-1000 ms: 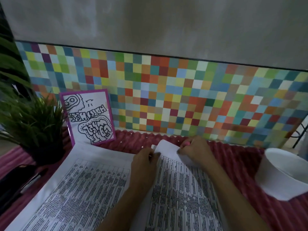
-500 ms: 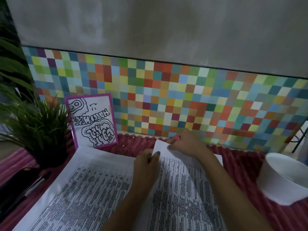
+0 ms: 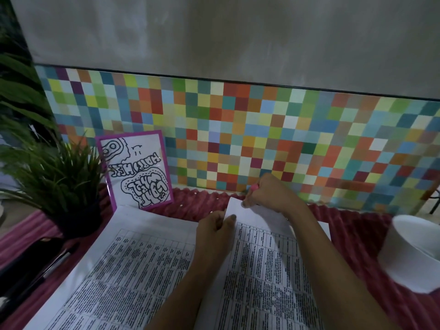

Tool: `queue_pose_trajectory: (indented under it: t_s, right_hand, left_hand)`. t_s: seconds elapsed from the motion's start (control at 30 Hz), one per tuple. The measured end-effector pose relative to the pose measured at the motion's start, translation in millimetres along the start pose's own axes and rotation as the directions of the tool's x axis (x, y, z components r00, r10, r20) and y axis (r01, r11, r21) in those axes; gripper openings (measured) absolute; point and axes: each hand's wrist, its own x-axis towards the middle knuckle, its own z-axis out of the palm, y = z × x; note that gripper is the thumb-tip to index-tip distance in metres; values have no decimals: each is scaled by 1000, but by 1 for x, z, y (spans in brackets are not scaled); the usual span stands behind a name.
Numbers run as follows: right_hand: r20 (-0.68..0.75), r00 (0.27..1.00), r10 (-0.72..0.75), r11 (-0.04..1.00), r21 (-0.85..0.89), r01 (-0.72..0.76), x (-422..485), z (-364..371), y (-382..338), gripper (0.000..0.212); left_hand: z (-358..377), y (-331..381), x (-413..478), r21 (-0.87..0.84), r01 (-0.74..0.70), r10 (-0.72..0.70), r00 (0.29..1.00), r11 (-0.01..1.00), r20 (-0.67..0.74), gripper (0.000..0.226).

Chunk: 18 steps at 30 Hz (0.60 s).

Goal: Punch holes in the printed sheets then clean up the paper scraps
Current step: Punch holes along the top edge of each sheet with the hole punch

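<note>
Punching step, seen from the head camera. We held the printed sheets (image 3: 266, 270) flat on the desk (image 3: 357, 236), which was covered by a ribbed red cloth; a second sheet (image 3: 133, 263) lay just beside them on the left. Our left hand (image 3: 215, 231) pinched the near top corner of the right-hand sheets, its grip pressed together on the paper. Our right hand (image 3: 269, 196) was closed around a small pink punch (image 3: 254, 187) at the sheets' top edge; the tool was mostly hidden. White paper dots (image 3: 215, 198) lay scattered on the cloth beyond the sheets, and a white cup (image 3: 419, 253) stood well apart on the right. We judged that punching was under way and cleanup not begun; the next move called for squeezing the punch squarely.
</note>
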Motion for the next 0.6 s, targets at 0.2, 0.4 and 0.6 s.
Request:
queue_pose_trajectory:
  t_s: [0.2, 0.4, 0.6]
  right_hand:
    - [-39, 997, -66, 997, 24, 67, -2, 3, 4, 24]
    - [-534, 845, 35, 473, 754, 457, -3, -1, -5, 60]
    - [-583, 807, 93, 39, 812, 582, 0, 9, -5, 20]
  left_hand:
    - [0, 3, -3, -28, 21, -21, 1000, 999, -7, 36]
    - [4, -2, -3, -37, -23, 20, 998, 999, -59, 31]
    - [6, 2, -7, -110, -46, 40, 997, 993, -63, 26]
